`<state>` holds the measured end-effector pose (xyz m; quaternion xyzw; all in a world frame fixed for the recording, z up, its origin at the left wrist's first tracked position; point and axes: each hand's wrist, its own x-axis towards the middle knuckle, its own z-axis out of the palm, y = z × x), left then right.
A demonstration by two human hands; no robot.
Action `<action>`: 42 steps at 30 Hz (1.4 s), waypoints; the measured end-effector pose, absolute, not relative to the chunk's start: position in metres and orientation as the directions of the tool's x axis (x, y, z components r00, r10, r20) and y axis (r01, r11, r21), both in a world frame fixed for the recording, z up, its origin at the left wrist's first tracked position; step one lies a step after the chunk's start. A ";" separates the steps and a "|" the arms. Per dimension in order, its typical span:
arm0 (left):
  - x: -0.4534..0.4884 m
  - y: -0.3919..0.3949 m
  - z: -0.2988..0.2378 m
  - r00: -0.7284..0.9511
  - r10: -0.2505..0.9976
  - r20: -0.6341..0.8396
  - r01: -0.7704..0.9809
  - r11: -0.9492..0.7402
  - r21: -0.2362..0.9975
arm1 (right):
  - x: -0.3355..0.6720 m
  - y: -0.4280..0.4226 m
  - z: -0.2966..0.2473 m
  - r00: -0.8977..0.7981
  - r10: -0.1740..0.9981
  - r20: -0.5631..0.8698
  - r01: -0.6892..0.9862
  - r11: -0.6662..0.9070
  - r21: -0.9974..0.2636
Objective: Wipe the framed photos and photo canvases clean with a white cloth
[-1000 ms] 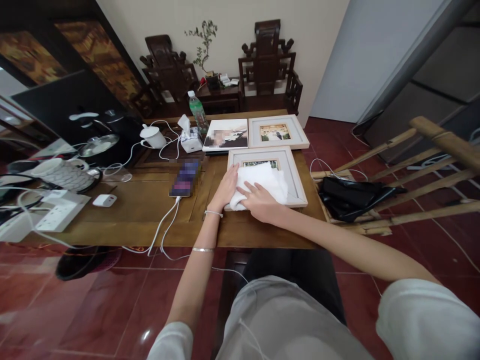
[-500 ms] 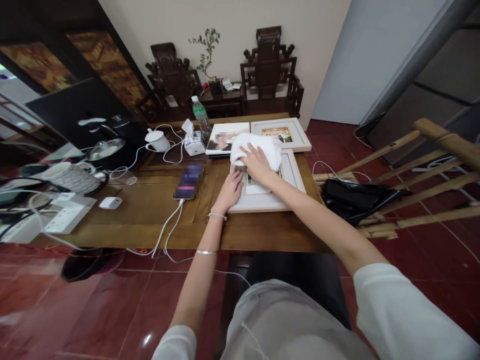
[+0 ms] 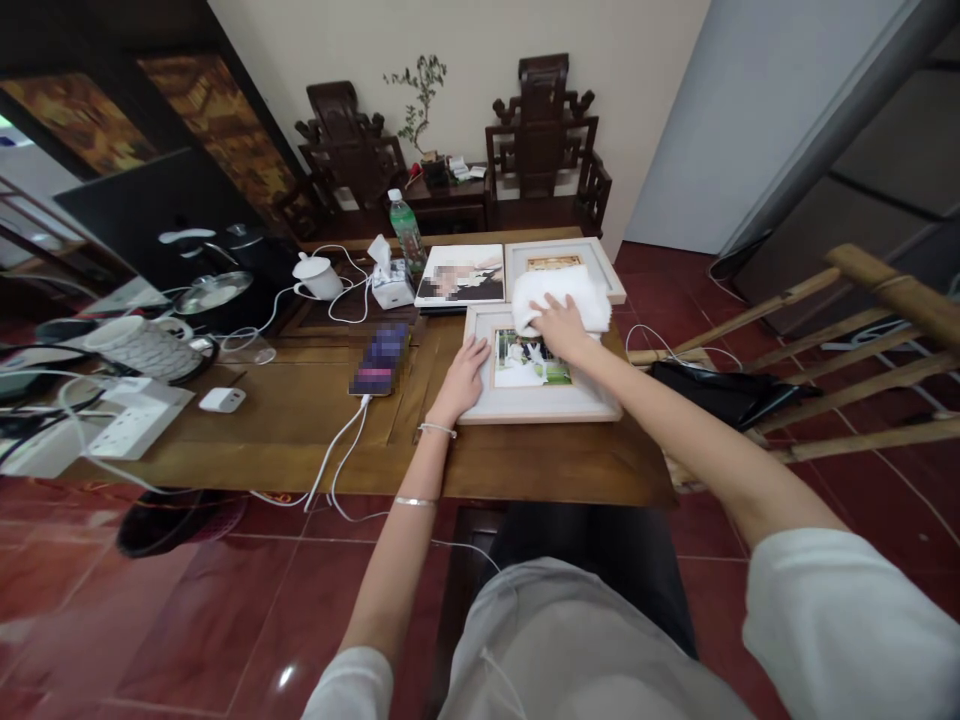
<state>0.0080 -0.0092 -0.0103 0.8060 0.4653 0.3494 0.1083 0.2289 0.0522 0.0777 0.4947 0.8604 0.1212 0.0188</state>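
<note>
Head: fluffy white cloth overlaps rectangular frame.

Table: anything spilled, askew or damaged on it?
No spill or damage shows, and the near frame lies flat. One untidy spot: the white cord from the phone hangs over the near edge of the table, where it might snag.

One head camera, facing forward and down

It looks from above and behind the fingers, near enough to take in both forearms, across the worktop to the wall beyond the fingers.
</note>
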 end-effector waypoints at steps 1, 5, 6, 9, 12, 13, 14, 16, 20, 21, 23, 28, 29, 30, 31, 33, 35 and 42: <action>0.008 -0.010 -0.010 0.318 0.829 0.460 0.674 -0.539 0.505 | 0.242 0.052 0.080 -0.492 0.866 0.084 0.853 0.461 0.242; 0.010 -0.012 -0.006 0.294 0.842 0.453 0.682 -0.517 0.517 | 0.285 0.047 0.089 -0.465 0.883 0.066 0.852 0.426 0.303; 0.010 -0.012 -0.006 0.287 0.845 0.451 0.683 -0.511 0.522 | 0.292 0.042 0.089 -0.490 0.870 0.051 0.836 0.453 0.310; 0.011 -0.013 -0.004 0.271 0.854 0.444 0.677 -0.497 0.542 | 0.304 0.014 0.092 -0.583 0.812 -0.011 0.769 0.556 0.314; 0.011 -0.013 -0.004 0.270 0.861 0.430 0.672 -0.489 0.556 | 0.306 -0.030 0.097 -0.633 0.770 -0.081 0.723 0.626 0.292; 0.011 -0.013 -0.004 0.272 0.862 0.427 0.672 -0.488 0.557 | 0.306 -0.045 0.100 -0.648 0.753 -0.114 0.707 0.650 0.277; 0.011 -0.013 -0.004 0.274 0.862 0.426 0.672 -0.488 0.556 | 0.306 -0.060 0.103 -0.662 0.735 -0.145 0.690 0.674 0.263; 0.011 -0.013 -0.004 0.278 0.860 0.429 0.672 -0.493 0.552 | 0.305 -0.082 0.109 -0.669 0.718 -0.193 0.677 0.696 0.241; 0.010 -0.013 -0.004 0.295 0.856 0.424 0.677 -0.500 0.540 | 0.301 -0.086 0.108 -0.618 0.765 -0.185 0.737 0.644 0.202; 0.009 -0.013 -0.004 0.299 0.857 0.419 0.677 -0.500 0.540 | 0.301 -0.077 0.105 -0.608 0.778 -0.158 0.752 0.628 0.201; 0.009 -0.014 -0.003 0.307 0.861 0.406 0.676 -0.498 0.544 | 0.301 -0.052 0.098 -0.598 0.797 -0.080 0.770 0.600 0.216; 0.008 -0.013 -0.003 0.307 0.855 0.418 0.671 -0.506 0.542 | 0.302 0.020 0.087 -0.542 0.840 0.003 0.814 0.524 0.253; 0.008 -0.013 -0.004 0.303 0.853 0.425 0.670 -0.508 0.542 | 0.301 0.029 0.087 -0.537 0.843 -0.013 0.813 0.522 0.259; 0.009 -0.013 -0.005 0.297 0.852 0.431 0.669 -0.508 0.543 | 0.299 0.034 0.088 -0.541 0.841 -0.029 0.807 0.528 0.265; 0.009 -0.013 -0.005 0.292 0.852 0.436 0.668 -0.507 0.545 | 0.297 0.037 0.088 -0.550 0.834 -0.037 0.799 0.538 0.269; 0.009 -0.012 -0.006 0.282 0.852 0.441 0.664 -0.505 0.551 | 0.295 0.031 0.088 -0.571 0.821 -0.031 0.785 0.556 0.274; 0.010 -0.012 -0.006 0.280 0.853 0.441 0.659 -0.505 0.558 | 0.294 0.013 0.088 -0.580 0.815 -0.023 0.780 0.563 0.273; 0.013 -0.011 -0.006 0.276 0.855 0.439 0.672 -0.499 0.548 | 0.305 -0.076 0.100 -0.622 0.767 -0.156 0.725 0.640 0.254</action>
